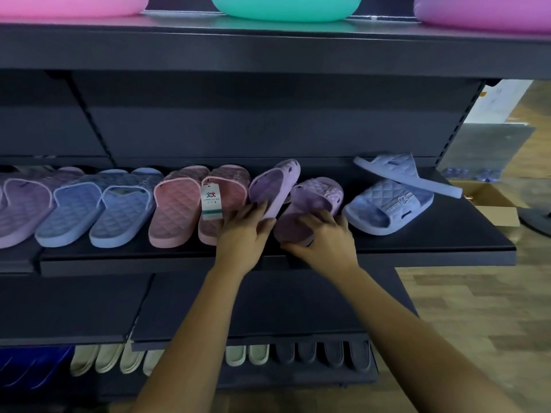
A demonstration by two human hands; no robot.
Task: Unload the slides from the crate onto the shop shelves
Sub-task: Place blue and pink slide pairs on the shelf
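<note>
Left hand (243, 231) grip pinches the tilted purple slide (275, 186); right hand (323, 236) grip clasps its flat mate (310, 204).

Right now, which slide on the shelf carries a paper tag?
The right pink slide, just left of the left hand; a white tag hangs on it, none on others.

Middle shelf (447, 234) count:
- purple slides: 2 at far left (21, 207), partly cut off; 2 at centre (316, 198)
- blue slides: 2 left (98, 210), 2 right (387, 204)
- pink slides (179, 204): 2
- hang tag (211, 201): 1

Top shelf: 3 basins (286, 7).
Bottom shelf: cream and dark slides, count unclear.
Hands: 2.
</note>
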